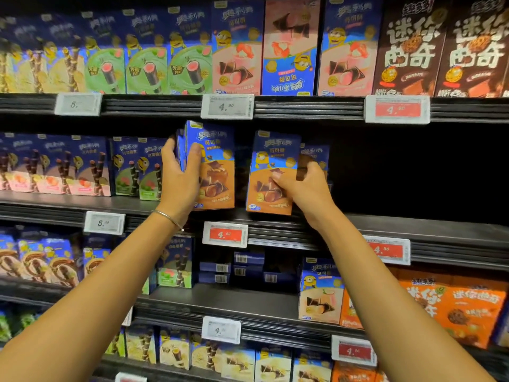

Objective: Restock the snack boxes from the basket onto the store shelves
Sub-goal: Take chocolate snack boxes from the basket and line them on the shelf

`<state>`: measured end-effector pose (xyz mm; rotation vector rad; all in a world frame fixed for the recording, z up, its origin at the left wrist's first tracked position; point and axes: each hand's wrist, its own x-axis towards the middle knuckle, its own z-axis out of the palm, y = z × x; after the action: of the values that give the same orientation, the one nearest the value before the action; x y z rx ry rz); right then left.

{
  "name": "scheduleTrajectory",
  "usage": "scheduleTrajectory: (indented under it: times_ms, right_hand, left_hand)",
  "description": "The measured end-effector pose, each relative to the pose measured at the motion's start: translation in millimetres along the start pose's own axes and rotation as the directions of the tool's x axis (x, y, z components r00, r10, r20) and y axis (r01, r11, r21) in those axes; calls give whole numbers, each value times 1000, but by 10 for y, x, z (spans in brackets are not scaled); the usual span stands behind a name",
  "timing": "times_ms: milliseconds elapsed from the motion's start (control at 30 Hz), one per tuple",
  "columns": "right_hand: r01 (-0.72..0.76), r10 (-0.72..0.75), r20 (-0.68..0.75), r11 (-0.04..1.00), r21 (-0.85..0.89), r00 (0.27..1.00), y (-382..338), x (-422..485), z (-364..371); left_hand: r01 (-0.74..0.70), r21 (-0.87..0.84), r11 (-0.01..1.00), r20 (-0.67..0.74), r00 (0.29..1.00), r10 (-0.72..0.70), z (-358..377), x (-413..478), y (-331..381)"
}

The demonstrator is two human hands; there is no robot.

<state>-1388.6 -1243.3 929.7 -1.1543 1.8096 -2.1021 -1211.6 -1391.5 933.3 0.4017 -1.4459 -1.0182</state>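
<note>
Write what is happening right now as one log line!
step: restocking | left hand: grips left orange box | right hand: grips right orange box | boxes: upright at middle shelf

Frontal aisle light, moderately bright. The left snack box [214, 161] held by the left hand [180, 175] and the right snack box [271, 166] held by the right hand [303, 188] are fairly sharp. Right of the right grip, the shelf recess [413, 172] is near black. Far left of the left grip, packaging blurs. Shelf rails [303, 106] bow toward the edges. The price tag [227, 106] above the grips looks washed.
</note>
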Motion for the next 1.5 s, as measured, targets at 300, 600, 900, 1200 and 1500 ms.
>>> scheduleTrajectory:
  times_ms: [300, 600, 900, 1200, 1500]
  right_hand:
    - [-53, 36, -104, 984, -169, 994, 154, 190, 142]
    - [-36, 4, -142, 974, -226, 990, 124, 192, 294]
    - [17, -91, -157, 907, -421, 983, 131, 70, 465]
    - [36, -120, -101, 801, -597, 988, 156, 54, 619]
    - [-28, -52, -94, 721, -692, 994, 118, 218, 955]
  left_hand:
    - [2, -67, 998, 0, 1000, -2, -156, -66, 74]
    - [2, -96, 995, -13, 1000, -3, -448, -33, 115]
    - [-17, -72, 997, -3, 1000, 17, -723, 39, 27]
    - [-13, -131, 991, 43, 999, 19, -768, 20, -5]
    - [-8, -135, 991, 65, 998, 17, -761, 92, -47]
